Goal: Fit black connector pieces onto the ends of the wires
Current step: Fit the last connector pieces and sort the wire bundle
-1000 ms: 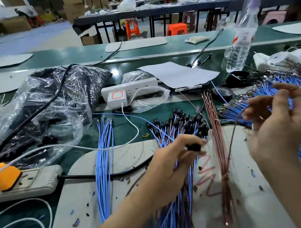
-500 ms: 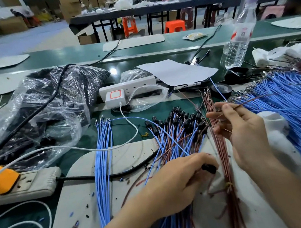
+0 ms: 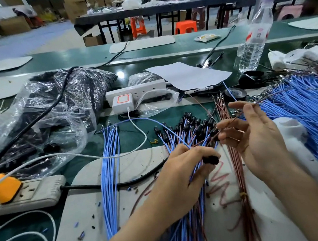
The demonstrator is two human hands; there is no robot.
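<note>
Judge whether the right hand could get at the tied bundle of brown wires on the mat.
Probably yes: the bundle lies uncovered just beside the right hand, though that hand is pinching one brown wire.

hands [image 3: 181, 171] [image 3: 258, 143]: 2 | power strips [image 3: 34, 192] [image 3: 143, 88]: 2 | water bottle [image 3: 254, 41]: 1 | paper sheet [image 3: 188, 74]: 1 | orange stools [image 3: 138, 27] [image 3: 185, 26]: 2

To your left, an orange plug [image 3: 3, 188] sits in a grey power strip [image 3: 34, 194] on the green table [image 3: 88, 57]. Ahead of you, a white power strip [image 3: 141, 88] lies beside a sheet of white paper [image 3: 187, 76]. A clear water bottle [image 3: 252, 42] stands farther right.
</note>
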